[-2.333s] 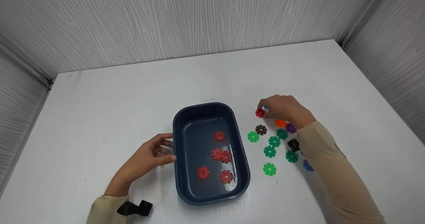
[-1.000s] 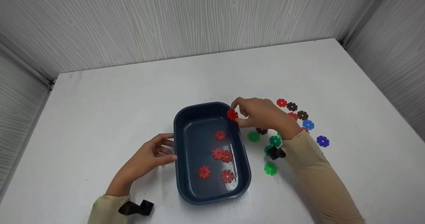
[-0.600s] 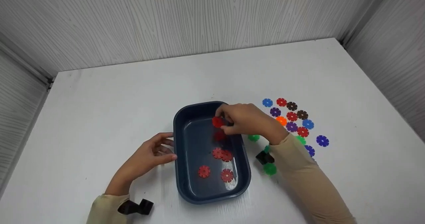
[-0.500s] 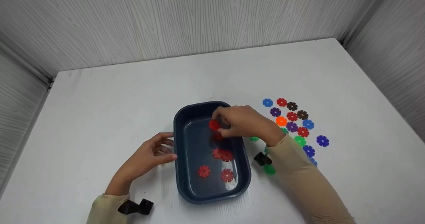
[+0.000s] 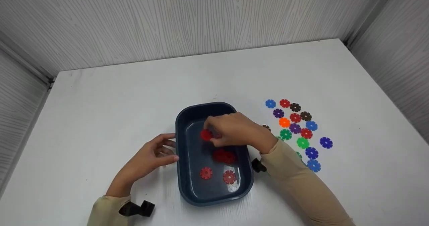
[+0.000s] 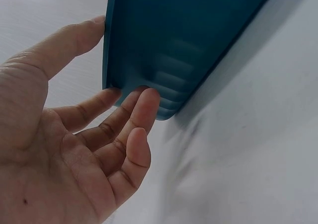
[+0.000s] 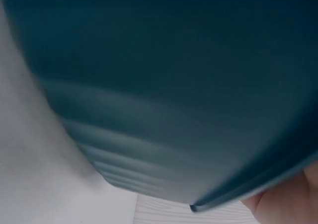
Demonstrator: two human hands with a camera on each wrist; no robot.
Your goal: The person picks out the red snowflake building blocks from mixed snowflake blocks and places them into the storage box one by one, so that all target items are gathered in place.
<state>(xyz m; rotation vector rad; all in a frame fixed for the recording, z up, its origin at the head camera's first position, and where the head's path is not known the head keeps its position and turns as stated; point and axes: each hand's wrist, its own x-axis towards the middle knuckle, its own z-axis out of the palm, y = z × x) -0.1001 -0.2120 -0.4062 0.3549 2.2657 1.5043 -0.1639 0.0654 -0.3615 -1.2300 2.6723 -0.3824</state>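
Right hand pinching a red notched disc above the floor of the blue tray; left hand, fingers relaxed, touching the tray's outer side. Multicoloured notched discs lie rightward on the counter (several partly hidden by the right sleeve).

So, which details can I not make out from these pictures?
Head: most of a green disc, behind the right sleeve.
Head: notches of the red disc in the right grip, blurred.
Right wrist: what that grip holds, behind the tray.
Left wrist: much of the tray, cut off by the picture's top.
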